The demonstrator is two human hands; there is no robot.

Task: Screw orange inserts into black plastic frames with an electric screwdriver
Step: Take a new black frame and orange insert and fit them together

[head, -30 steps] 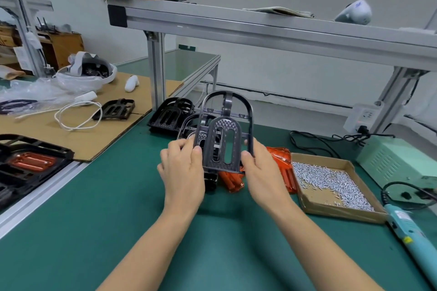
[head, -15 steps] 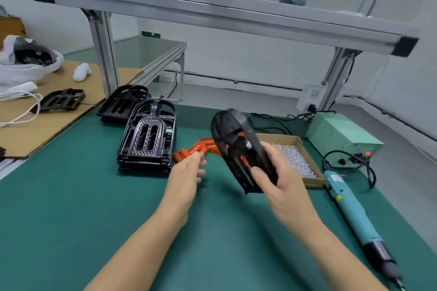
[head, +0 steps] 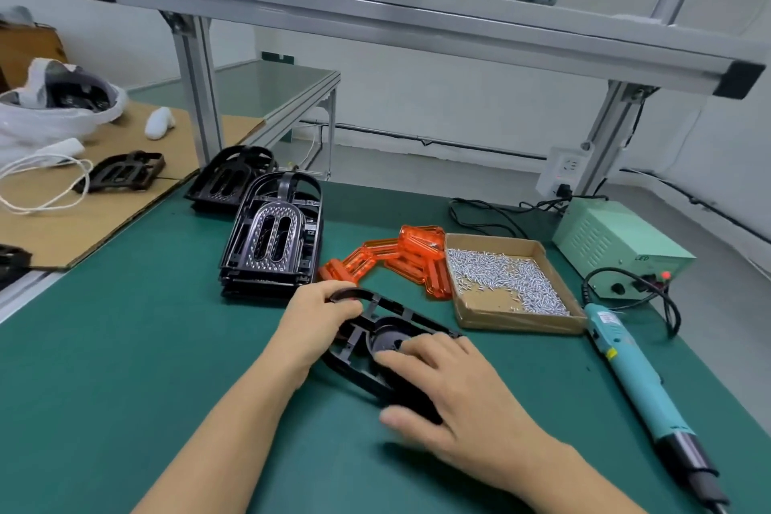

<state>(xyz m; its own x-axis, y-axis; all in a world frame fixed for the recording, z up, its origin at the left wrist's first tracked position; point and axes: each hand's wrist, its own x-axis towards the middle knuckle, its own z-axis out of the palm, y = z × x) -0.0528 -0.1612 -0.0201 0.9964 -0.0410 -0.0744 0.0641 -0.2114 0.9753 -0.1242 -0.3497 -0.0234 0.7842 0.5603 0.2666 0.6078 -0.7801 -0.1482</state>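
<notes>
Black plastic frame (head: 375,340) lies flat on the green matte table (head: 125,346), ribbed underside up, between both hands; left hand (head: 321,317) pinches its rounded end, right hand (head: 450,388) rests on the other end with fingers spread; glossy translucent orange inserts (head: 400,259) sit just beyond; slim teal electric screwdriver (head: 634,380) lies right of the right hand.

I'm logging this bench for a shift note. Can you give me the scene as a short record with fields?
surface: green mat
left hand: grips the curved end of the black frame
right hand: fingers rest on the frame's near end
frame: lying flat on the mat
frame stack: behind the left hand
orange inserts: loose pile left of the screw box
screwdriver: lying on the mat, untouched
</notes>
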